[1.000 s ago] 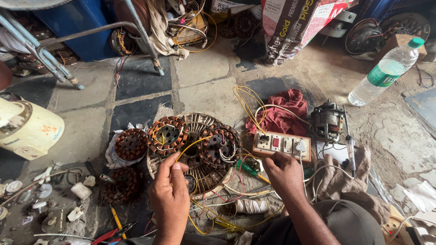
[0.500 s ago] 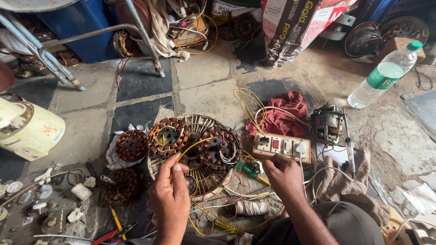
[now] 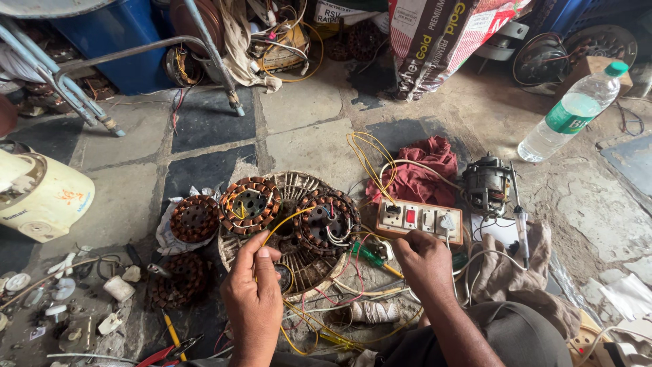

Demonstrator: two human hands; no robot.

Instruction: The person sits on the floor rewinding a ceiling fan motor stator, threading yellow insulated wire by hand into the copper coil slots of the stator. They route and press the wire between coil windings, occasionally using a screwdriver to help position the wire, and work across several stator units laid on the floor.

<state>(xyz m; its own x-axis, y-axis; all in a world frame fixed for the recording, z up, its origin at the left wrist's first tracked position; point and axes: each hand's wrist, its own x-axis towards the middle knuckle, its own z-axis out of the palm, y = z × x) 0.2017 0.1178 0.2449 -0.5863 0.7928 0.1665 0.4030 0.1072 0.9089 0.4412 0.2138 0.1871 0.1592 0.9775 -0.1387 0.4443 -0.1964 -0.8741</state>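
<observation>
My left hand (image 3: 253,297) pinches a yellow wire (image 3: 288,219) that loops up to a copper-wound stator (image 3: 327,219). That stator and a second one (image 3: 248,204) rest on a round metal fan guard (image 3: 299,272). My right hand (image 3: 424,261) is closed near a green-handled screwdriver (image 3: 367,255), just below a switch and socket board (image 3: 420,221); what it grips is hidden. Thin red and yellow wires trail between both hands.
Two more stators (image 3: 195,219) (image 3: 178,278) lie at left. A red cloth (image 3: 420,170), small motor (image 3: 487,185), soldering iron (image 3: 521,228) and water bottle (image 3: 572,113) sit to the right. A cream appliance (image 3: 37,197), small white parts (image 3: 119,288), metal stand legs (image 3: 219,58) surround.
Both hands stay almost in place; my left hand's fingers shift slightly on the yellow wire. Nothing else has moved.
</observation>
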